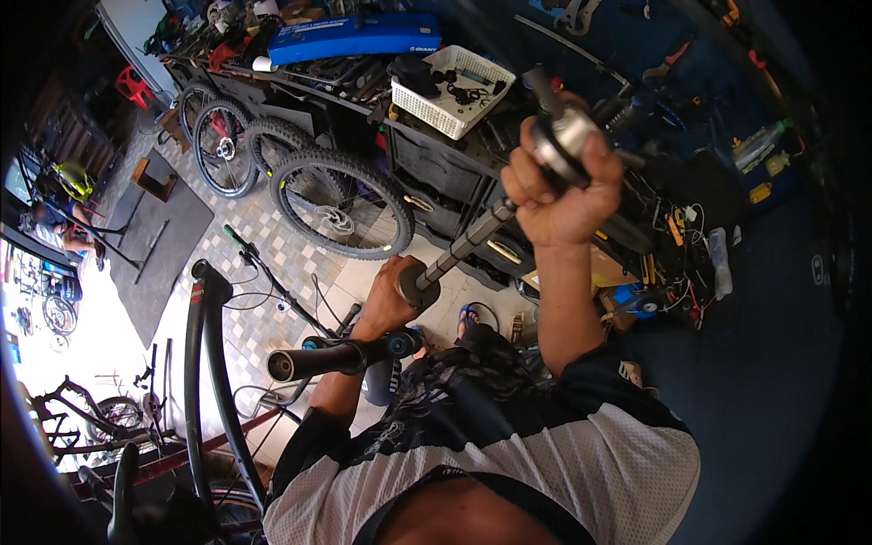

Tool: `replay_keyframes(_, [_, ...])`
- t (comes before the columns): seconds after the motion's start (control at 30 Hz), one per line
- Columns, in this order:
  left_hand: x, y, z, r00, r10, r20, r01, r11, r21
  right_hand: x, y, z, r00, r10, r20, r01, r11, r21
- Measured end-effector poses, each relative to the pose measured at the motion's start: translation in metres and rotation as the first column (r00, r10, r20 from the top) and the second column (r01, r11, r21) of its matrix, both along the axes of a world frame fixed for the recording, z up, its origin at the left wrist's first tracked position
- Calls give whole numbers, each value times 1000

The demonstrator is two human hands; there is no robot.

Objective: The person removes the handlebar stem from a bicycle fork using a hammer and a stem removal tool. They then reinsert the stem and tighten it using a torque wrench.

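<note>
A long metal shaft tool (pixel 470 238) with stepped segments runs up to the right between my hands. My left hand (pixel 389 289) closes around its lower end, beside a dark round collar (pixel 419 287). Higher up, my right hand (pixel 570 204) grips the tool's silver and black round head (pixel 565 143), which is smeared by motion. In front of my left wrist lies a thick black tube (pixel 313 361) with an open end. A blue-ringed fitting (pixel 401 343) is at its other end. What the fingers of my left hand press against is partly hidden.
A black bicycle frame (pixel 207 345) stands on the left, near a handlebar (pixel 272 282). Several wheels (pixel 341 213) lean against the cluttered workbench (pixel 427 163). On that bench are a white basket (pixel 445 113) of small parts and a blue case (pixel 354 38). Tools hang on the wall.
</note>
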State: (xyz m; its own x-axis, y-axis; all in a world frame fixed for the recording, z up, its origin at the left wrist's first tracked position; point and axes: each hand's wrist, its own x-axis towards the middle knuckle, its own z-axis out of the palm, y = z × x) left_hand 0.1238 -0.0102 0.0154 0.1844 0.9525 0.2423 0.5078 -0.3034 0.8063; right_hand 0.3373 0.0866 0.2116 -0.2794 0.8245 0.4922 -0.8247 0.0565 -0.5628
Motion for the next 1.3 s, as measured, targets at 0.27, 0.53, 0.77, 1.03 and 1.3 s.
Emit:
replay_keyframes(0.27, [23,18,24,992,78,104,-64,989,-131,-25,-10,-54,996,-67,62,74,989,-125])
replay_keyframes(0.53, [61,38,7,979,85,187,-48,980,-193,12,-2,-79,975,-79,207,104,988,-112])
replay_keyframes(0.77, [102,55,9,967,117,227,-83,984,-156,62,1,-113,948,-84,307,98,995,-33])
replay_keyframes(1.03, [153,83,25,995,-15,100,29,990,-139,87,9,-149,940,-263,216,315,913,-260])
replay_keyframes(1.3, [177,102,34,994,-31,106,44,991,-123,214,54,-112,749,-560,354,662,648,-377])
